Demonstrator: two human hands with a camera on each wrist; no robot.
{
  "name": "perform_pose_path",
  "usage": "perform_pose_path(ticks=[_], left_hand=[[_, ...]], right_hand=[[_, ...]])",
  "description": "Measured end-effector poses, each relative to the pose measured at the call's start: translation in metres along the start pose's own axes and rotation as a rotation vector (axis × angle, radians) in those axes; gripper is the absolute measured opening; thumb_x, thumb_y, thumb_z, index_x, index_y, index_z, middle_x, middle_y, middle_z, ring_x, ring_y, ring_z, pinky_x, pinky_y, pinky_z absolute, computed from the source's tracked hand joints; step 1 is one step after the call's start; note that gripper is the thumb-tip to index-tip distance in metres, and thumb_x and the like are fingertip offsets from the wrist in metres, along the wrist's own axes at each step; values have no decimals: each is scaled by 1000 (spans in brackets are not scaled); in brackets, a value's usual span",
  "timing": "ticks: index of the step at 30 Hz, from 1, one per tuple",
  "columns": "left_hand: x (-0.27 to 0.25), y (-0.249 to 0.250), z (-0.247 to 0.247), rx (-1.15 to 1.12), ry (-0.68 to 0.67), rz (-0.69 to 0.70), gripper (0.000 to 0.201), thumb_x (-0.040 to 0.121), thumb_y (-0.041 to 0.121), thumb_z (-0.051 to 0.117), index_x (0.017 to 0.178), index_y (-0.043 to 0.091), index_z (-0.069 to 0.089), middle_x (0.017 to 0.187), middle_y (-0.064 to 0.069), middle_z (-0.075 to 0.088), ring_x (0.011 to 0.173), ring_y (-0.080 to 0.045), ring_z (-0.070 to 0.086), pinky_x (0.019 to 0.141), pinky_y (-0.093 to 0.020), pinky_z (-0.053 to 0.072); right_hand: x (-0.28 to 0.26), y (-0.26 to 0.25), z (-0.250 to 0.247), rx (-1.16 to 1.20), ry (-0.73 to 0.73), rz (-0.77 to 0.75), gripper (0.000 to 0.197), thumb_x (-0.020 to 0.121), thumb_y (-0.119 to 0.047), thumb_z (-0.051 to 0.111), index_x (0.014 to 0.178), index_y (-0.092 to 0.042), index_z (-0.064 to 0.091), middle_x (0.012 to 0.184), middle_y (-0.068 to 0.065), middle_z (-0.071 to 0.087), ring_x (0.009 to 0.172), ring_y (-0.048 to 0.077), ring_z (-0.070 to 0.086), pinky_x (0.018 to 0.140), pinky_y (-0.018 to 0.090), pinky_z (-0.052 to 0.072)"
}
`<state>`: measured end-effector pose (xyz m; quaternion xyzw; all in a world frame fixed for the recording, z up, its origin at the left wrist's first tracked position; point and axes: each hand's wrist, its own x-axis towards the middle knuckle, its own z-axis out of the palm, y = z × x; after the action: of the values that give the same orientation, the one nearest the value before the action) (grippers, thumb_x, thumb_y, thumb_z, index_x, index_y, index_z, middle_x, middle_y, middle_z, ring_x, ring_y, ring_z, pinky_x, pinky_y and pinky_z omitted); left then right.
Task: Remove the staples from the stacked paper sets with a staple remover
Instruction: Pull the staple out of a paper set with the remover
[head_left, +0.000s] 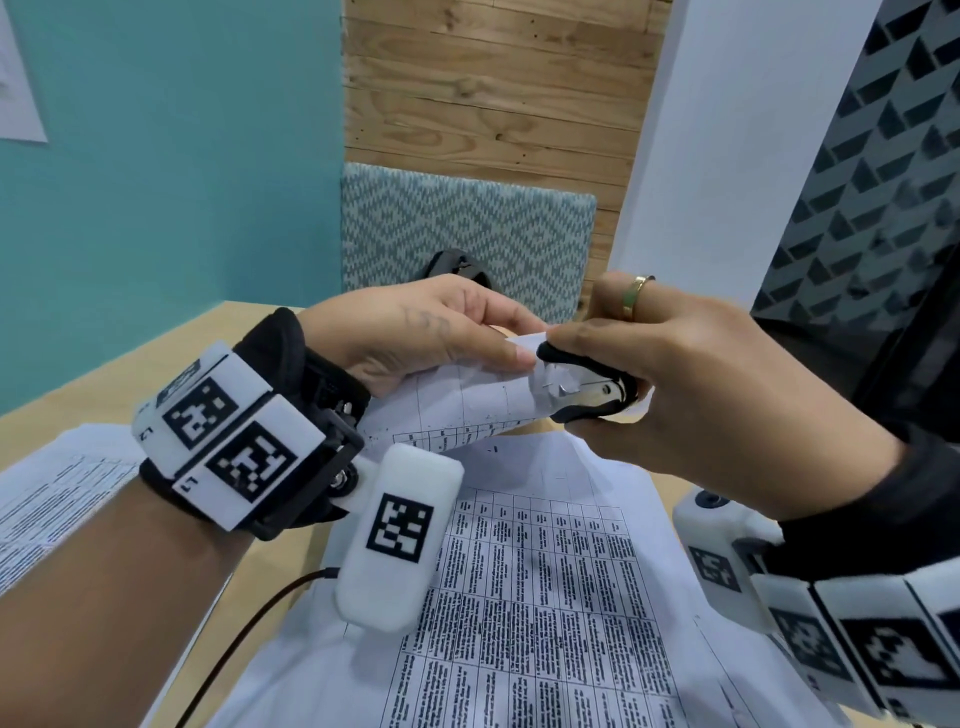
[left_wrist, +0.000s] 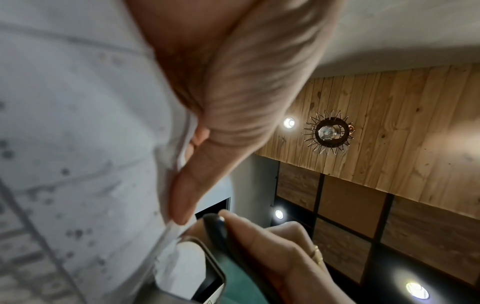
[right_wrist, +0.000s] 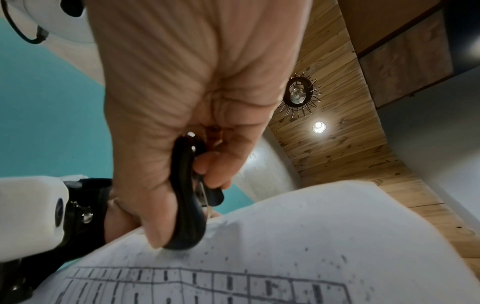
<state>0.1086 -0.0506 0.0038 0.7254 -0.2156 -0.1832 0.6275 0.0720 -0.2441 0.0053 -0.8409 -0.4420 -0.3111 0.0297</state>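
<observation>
Currently the staple (head_left: 546, 386) is being worked at the corner of a paper set (head_left: 457, 410), which is being held up above the table (head_left: 78, 384), near the person's chest. The remover (head_left: 587, 387) is being squeezed in the right hand (head_left: 691, 379), thumb and fingers clenched round its black grips, its metal claws set at the staple. The corner is being pinched by the left hand (head_left: 415, 332), just beside the claws. The sheets are judged light, limp and easily torn, so they are best gripped close to the staple, as is being done. More printed sheets (head_left: 545, 597) are lying flat on the table below, and a patterned chair back (head_left: 467, 218) is standing beyond.
</observation>
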Motion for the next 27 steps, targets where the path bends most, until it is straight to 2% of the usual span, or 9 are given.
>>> perform_pose_path(ticks=[2,6,10,12,14,16,19,24,27], left_hand=[[0,0,0,-7,0,-9,38,72,1,68,110,0,64,91,-17,69,74,-20,67,70,-29,56],[2,0,-1,-11,7,-35,47,71,6,65,116,-3,60,108,-24,62,84,-24,62,74,-28,55],[2,0,0,-12,-2,-72,49,71,6,66,118,-5,58,117,-29,58,85,-26,60,75,-28,54],[3,0,0,-12,8,-77,49,72,3,68,120,-6,57,119,-30,57,86,-25,59,73,-26,54],[3,-1,1,-12,13,-83,52,71,6,61,121,-6,56,124,-31,54,91,-26,57,75,-24,53],[3,-1,2,-28,7,-94,51,71,5,59,122,-5,56,125,-31,53,92,-26,58,76,-24,53],[4,-2,3,-53,13,-98,50,72,3,58,121,-6,56,123,-31,54,82,-23,61,72,-24,54],[5,-3,2,-48,2,-103,44,77,-1,59,121,-5,56,125,-32,52,87,-25,59,77,-26,53],[4,-4,0,-62,-31,-113,46,73,0,62,118,-6,58,123,-32,54,86,-27,61,78,-30,54]], right_hand=[[0,0,2,-19,-12,-5,27,62,-19,69,86,-5,69,79,2,47,55,29,51,44,38,47],[-1,0,1,-13,-13,-16,26,61,-17,69,84,-6,70,79,5,53,55,30,52,44,35,47],[0,0,2,-14,-10,-22,23,61,-16,69,81,-6,70,77,-3,40,52,25,46,42,32,45],[0,0,2,-13,-16,-30,22,60,-16,70,80,-6,70,76,-2,41,51,26,47,41,32,45],[0,1,3,-15,-20,-28,21,59,-15,72,79,-8,70,75,-1,42,51,26,46,41,32,45],[0,1,3,-20,-23,-22,19,59,-13,75,77,-8,69,77,-4,37,51,25,45,41,33,44],[0,2,4,-22,-19,-25,20,59,-14,71,77,-5,69,78,-5,35,50,27,45,40,33,44],[0,2,7,-18,-24,-25,23,56,-8,73,79,-6,69,76,0,42,50,28,46,40,34,45],[1,0,6,5,-25,-32,20,59,-10,70,79,-9,70,76,-3,38,51,25,45,41,32,44]])
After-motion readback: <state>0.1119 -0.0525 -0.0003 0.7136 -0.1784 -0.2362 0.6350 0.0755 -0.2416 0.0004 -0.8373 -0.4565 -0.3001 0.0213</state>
